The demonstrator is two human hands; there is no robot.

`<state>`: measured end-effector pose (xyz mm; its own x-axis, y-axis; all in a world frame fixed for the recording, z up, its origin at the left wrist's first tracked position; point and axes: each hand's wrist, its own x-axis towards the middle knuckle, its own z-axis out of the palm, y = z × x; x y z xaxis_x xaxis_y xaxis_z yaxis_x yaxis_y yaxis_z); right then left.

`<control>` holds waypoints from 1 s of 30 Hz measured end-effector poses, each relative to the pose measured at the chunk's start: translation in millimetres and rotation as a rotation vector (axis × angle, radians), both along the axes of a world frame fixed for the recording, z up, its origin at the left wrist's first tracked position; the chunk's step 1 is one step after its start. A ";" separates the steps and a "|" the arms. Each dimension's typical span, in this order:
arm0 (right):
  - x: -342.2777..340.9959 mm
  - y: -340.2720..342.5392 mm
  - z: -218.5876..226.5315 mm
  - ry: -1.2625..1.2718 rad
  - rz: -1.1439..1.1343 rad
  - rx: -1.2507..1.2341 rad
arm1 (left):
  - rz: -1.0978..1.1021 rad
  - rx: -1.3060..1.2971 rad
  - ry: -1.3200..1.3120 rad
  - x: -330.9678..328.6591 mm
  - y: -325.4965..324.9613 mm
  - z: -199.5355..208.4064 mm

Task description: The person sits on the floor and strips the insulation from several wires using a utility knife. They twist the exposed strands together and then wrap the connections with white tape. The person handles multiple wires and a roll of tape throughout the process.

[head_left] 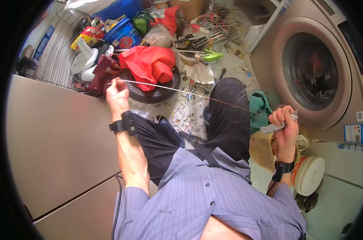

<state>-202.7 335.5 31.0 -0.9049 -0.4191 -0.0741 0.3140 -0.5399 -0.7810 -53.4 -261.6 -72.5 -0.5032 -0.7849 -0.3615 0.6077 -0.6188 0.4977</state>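
Observation:
A thin wire (181, 91) runs taut across my lap, sloping down from left to right. Its left stretch looks white, while the right part is copper-coloured. My left hand (117, 95) pinches the white end, raised near the dark red items on the left. At the other side, my right hand (284, 123) is closed round a grey-handled utility knife (271, 129), whose tip pokes out past the fingers. The copper part reaches this hand, but how the fingers grip it is hidden. Below the wire, my right knee (231, 94) is bent.
A front-loading washing machine (313, 72) stands at the right, a smooth panel (61, 144) at the left. Ahead lie a red bag (145, 64) on a dark round base, a blue tub (125, 36) and wire scraps. Beside my right arm are a teal bag (258, 112) and white bucket (310, 176).

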 end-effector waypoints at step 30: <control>-50.6 63.8 -81.0 1.122 -0.317 1.548 | -0.916 -1.974 -1.185 -6.0 158.3 64.7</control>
<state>-253.2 399.3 -49.9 -0.8141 -0.4060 0.4153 -0.5454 0.7800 -0.3066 -59.4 -103.3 -7.8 -0.9717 -0.2222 -0.0796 -0.2360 0.9116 0.3367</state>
